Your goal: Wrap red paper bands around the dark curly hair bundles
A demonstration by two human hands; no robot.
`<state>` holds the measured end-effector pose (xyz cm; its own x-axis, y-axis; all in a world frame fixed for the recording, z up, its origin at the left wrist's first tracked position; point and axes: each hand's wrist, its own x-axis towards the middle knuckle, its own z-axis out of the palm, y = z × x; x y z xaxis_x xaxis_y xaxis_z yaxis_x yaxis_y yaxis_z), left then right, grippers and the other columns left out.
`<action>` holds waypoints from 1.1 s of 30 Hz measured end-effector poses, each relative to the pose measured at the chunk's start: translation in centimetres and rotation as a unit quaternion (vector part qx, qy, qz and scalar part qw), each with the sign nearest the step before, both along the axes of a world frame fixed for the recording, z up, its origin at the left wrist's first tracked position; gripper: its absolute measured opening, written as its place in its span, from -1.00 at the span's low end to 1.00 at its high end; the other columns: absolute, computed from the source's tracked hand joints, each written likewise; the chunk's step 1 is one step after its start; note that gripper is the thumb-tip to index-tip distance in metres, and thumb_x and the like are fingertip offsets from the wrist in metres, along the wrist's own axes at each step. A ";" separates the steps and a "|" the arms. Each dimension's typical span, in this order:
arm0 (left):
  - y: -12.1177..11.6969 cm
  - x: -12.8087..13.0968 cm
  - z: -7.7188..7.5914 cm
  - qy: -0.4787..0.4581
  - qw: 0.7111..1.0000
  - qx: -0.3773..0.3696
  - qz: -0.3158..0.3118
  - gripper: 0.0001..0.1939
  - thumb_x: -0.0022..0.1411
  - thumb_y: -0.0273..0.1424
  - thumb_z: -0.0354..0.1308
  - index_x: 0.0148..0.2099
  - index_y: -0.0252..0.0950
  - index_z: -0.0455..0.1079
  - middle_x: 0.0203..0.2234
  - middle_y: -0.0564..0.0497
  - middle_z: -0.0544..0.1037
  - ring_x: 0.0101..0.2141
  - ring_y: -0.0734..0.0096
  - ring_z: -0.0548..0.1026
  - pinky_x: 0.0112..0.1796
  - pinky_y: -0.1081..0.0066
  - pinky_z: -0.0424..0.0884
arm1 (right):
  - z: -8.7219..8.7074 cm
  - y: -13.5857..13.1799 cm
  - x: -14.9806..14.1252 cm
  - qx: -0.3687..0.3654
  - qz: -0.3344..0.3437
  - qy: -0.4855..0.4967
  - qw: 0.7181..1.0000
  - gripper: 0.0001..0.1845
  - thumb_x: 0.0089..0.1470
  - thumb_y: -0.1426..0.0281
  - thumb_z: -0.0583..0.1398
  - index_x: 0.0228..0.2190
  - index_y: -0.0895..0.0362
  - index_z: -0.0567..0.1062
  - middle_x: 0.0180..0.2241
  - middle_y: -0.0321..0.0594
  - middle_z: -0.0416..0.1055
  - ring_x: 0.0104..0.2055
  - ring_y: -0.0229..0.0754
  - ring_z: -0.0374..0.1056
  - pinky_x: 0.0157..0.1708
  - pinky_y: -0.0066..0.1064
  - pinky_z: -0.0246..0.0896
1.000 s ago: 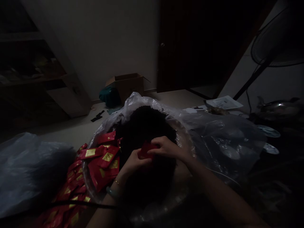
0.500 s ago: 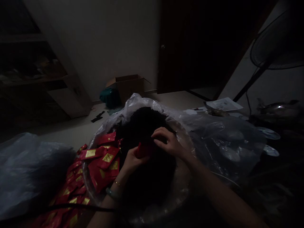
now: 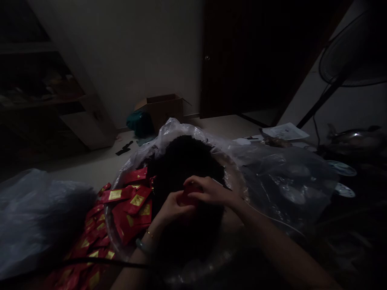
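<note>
In dim light, my left hand (image 3: 172, 208) grips a small red packet (image 3: 185, 198) over a black heap (image 3: 186, 155) edged by clear plastic (image 3: 173, 127). My right hand (image 3: 208, 190) bends its fingers over the packet's far side; whether they pinch it, I cannot tell. Gold-labelled packets (image 3: 137, 200) lie just left.

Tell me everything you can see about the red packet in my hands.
The red packet is held above the black heap. Your left hand grips one side; your right hand's fingers curl over the other, though exact contact is unclear. Much of it is covered, and the light is dim, so its material, any printing and whether it's open can't be told.
</note>
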<state>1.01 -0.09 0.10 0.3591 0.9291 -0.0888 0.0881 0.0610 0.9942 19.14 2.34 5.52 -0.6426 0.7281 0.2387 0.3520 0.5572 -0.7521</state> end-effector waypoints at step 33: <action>0.0 -0.7 0.4 -0.205 0.924 -0.319 0.042 -0.61 0.20 -0.15 0.06 -0.18 -0.40 0.44 -0.48 -0.05 0.57 -0.54 0.40 0.48 -0.42 0.41 0.40 | -1.1 1.5 0.7 -0.220 0.105 0.087 0.966 -0.62 -0.18 0.28 0.34 -0.31 0.19 0.44 -0.37 -0.30 0.41 -0.35 -0.26 0.34 -0.35 -0.46 0.26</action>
<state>0.30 -0.10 0.47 0.4138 0.7602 -0.5009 -0.3204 0.6366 0.7015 19.83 3.82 4.45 -0.7653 0.6414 0.0542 0.1127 0.2165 -0.9698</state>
